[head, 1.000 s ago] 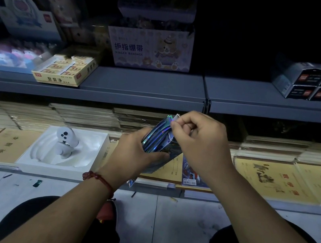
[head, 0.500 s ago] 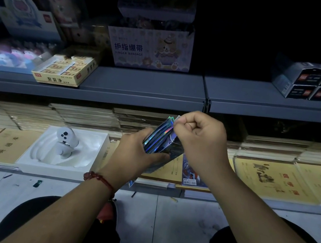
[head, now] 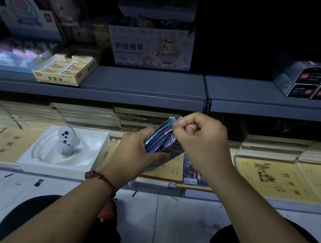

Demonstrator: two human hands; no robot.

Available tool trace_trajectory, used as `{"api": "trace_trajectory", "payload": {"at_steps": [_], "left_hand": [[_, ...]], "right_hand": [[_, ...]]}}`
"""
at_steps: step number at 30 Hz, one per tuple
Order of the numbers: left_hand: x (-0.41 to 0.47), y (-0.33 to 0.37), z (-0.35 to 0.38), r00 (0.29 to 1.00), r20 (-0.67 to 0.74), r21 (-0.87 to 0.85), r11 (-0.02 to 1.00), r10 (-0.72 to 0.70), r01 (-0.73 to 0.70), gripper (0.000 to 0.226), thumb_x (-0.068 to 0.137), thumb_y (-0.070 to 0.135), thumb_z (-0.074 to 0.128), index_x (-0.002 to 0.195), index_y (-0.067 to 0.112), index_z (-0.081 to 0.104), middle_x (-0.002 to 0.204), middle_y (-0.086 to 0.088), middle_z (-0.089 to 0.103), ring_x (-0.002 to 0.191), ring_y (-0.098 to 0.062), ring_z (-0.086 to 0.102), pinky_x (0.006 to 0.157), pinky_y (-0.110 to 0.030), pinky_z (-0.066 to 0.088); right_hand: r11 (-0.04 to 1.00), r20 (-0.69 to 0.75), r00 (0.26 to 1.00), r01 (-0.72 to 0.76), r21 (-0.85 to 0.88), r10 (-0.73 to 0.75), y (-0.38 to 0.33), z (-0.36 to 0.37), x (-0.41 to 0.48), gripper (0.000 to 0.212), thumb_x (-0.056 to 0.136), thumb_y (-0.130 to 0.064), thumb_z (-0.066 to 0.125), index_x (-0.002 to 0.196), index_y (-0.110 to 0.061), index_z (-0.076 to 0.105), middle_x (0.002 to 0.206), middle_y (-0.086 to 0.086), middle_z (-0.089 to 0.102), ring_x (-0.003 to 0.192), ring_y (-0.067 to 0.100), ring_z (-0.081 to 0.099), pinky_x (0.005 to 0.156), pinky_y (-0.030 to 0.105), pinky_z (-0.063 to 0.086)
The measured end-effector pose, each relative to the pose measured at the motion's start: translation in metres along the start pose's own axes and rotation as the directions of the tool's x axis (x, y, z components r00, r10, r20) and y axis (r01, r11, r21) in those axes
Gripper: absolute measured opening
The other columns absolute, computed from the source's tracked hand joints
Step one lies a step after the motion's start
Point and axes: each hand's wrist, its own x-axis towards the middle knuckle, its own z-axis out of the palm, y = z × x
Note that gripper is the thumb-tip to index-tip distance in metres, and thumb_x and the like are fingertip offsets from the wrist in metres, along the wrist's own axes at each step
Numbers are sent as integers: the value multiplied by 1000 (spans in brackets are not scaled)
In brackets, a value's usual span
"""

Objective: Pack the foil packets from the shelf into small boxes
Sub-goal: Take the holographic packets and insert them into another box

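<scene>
Over foil packets (head: 157, 140), curled right hand (head: 199, 140)

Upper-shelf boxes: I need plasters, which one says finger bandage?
The pale box with the cartoon bear, mid-shelf; the flat yellow box lies left of it, the dark boxes far right.

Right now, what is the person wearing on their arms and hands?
No sleeves or gloves show: both forearms are bare. The left hand has a red knotted string bracelet at its wrist. The right hand wears nothing.
</scene>
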Motion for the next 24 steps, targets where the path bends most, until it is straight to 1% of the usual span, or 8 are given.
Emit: {"api": "trace_trajectory", "payload": {"at_steps": [5, 7, 11, 16, 18, 20, 22, 24], "left_hand": [[0, -1, 1, 1000, -11, 14, 1000, 4, -3, 37, 72, 41, 89, 96, 29, 65, 78, 10, 69, 73, -5, 64, 67, -28, 53], [-1, -1, 1, 1000, -14, 22, 1000, 12, -12, 35, 72, 40, 89, 88, 29, 61, 73, 10, 67, 69, -6, 62, 63, -27, 51], [-1, 0, 2, 1000, -4, 15, 1000, 10, -10, 34, 72, 39, 88, 88, 27, 61, 74, 10, 67, 69, -5, 63, 65, -29, 53], [-2, 5, -2, 1000, -9, -24, 1000, -9, 9, 33, 72, 35, 89, 93, 32, 64, 80, 15, 70, 78, 2, 64, 67, -18, 50], [-2, 6, -4, 1000, -12, -39, 999, -9, 9, 34, 72, 34, 89, 92, 39, 62, 81, 17, 71, 79, 6, 64, 67, -13, 48], [-2, 5, -5, 1000, -14, -40, 999, -9, 8, 34, 71, 34, 89, 91, 40, 63, 81, 16, 72, 79, 6, 64, 67, -12, 48], [-3, 5, -5, 1000, -14, -46, 999, -9, 9, 34, 70, 34, 90, 91, 38, 64, 79, 16, 72, 77, 6, 64, 66, -10, 47], [-3, 6, -4, 1000, -18, -66, 998, -12, 11, 33, 71, 32, 90, 92, 38, 64, 79, 16, 72, 76, 6, 64, 65, -9, 46]], "right_hand": [[999, -12, 1000, 5, -39, -5, 0, 3, -2, 11, 82, -17, 74, 74, -22, 68, 49, -10, 48, 48, 7, 45, 59, 41, 57], [998, -7, 1000, -1, -65, 0, 1, 7, -4, 12, 79, -15, 73, 73, -23, 66, 49, -14, 49, 48, 8, 46, 60, 42, 57], [994, 2, 999, 45, -100, -45, 1, 12, -7, 12, 75, -14, 70, 70, -21, 63, 48, -13, 46, 53, 9, 45, 62, 45, 57], [980, -134, 974, 171, -104, -184, -2, 6, -1, 11, 77, -12, 66, 68, -15, 60, 52, -8, 42, 53, 13, 43, 56, 41, 51], [989, -267, 952, 149, -22, -150, -3, 0, 3, 11, 80, -11, 63, 69, -11, 61, 53, 3, 46, 53, 22, 45, 56, 39, 48], [983, -361, 931, 108, 146, -49, -2, -7, 7, 11, 82, -8, 64, 72, -11, 62, 55, 5, 47, 52, 21, 45, 55, 34, 43], [961, -357, 932, 48, 271, 54, -4, -11, 7, 15, 86, -5, 66, 75, -14, 62, 58, -1, 47, 52, 11, 44, 54, 27, 39], [940, -281, 953, -13, 340, 115, -5, -9, 5, 11, 91, -10, 71, 82, -13, 64, 64, 12, 52, 55, 17, 47, 52, 30, 40]]}}
